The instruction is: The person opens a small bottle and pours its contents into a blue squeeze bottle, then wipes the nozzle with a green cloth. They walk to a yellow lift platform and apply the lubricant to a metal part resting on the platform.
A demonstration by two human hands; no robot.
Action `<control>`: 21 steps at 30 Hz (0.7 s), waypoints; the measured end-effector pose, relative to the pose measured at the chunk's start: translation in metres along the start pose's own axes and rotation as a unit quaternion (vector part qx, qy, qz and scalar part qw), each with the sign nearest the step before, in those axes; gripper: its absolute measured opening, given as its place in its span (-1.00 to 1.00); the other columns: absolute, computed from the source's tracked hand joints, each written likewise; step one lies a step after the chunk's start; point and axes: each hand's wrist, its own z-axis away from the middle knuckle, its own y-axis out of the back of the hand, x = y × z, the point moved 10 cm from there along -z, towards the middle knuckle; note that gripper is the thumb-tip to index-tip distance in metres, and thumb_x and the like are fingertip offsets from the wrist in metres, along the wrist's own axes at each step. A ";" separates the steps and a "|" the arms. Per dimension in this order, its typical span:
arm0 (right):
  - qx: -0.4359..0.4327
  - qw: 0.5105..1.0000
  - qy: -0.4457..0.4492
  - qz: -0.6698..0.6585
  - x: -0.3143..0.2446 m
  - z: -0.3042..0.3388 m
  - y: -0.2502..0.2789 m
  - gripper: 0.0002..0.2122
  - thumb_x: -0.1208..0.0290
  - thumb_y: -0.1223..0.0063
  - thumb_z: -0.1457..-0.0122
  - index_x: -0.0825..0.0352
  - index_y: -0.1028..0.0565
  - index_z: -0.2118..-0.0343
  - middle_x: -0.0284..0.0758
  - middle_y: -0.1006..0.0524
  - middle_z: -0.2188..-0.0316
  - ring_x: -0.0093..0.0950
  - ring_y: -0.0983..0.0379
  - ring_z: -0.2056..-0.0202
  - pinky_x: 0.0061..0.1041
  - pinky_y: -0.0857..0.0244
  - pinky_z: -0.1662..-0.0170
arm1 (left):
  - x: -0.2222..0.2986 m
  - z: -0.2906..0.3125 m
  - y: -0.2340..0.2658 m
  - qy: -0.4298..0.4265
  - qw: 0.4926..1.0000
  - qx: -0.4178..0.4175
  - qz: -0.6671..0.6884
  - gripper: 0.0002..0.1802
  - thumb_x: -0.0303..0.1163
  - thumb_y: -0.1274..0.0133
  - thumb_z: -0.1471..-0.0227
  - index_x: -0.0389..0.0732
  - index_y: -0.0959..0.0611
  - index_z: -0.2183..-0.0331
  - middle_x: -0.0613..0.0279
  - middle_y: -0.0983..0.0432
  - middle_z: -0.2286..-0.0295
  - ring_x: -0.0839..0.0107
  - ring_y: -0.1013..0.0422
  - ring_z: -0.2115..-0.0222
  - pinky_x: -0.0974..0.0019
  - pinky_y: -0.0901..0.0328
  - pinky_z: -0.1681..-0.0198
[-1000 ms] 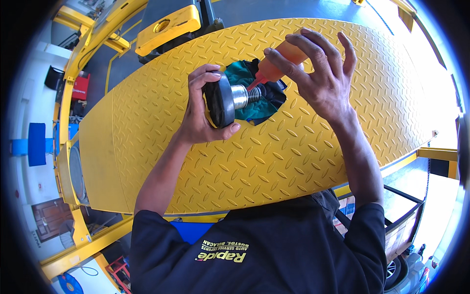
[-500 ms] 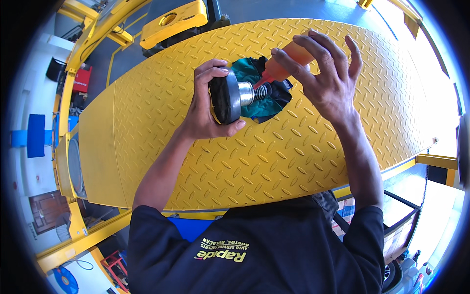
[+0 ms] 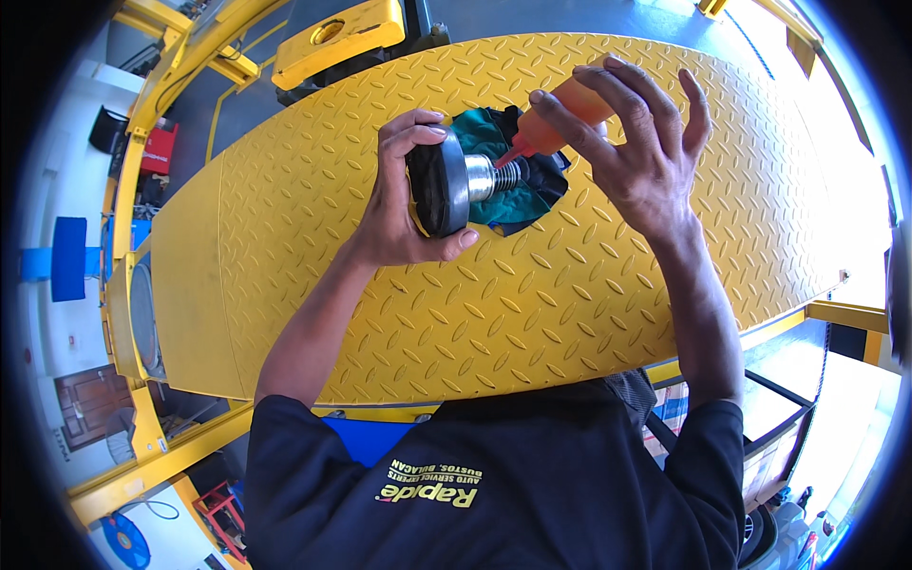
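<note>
My left hand (image 3: 399, 204) grips the rim of a round black rubber pad (image 3: 441, 183), fingers on top and thumb underneath. From the pad's right face a shiny metal collar (image 3: 481, 178) and a threaded shaft (image 3: 508, 175) stick out sideways. In my right hand (image 3: 636, 142) is a translucent orange squeeze bottle (image 3: 570, 114), tipped downward. Its red nozzle (image 3: 513, 152) points at the threads; whether it touches them I cannot tell. Beneath the shaft lies a crumpled green and black cloth (image 3: 518, 209).
A yellow diamond-plate metal surface (image 3: 475, 313) spans the view under both hands. Beyond it stands a yellow lift arm (image 3: 337, 43) with a round hole. Yellow posts and beams (image 3: 142, 171) frame the left side, with a red box (image 3: 160, 147) behind them.
Both hands keep nearly the same pose. The nozzle remains over the threaded shaft, and only a very slight shift of the hands and bottle shows.
</note>
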 end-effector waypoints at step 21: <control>-0.001 1.000 0.004 0.011 -0.002 -0.002 0.002 -0.45 0.22 -0.54 -0.09 -0.51 -0.71 -0.16 -0.67 -0.54 -0.24 -0.54 -0.43 -0.35 0.05 0.08 -0.57 | 0.002 -0.001 0.002 -0.004 1.000 0.021 0.016 0.16 0.00 -0.62 0.18 -0.11 -0.31 -0.31 -0.12 -0.22 -0.27 -0.03 -0.27 -0.29 -0.10 -0.30 -0.34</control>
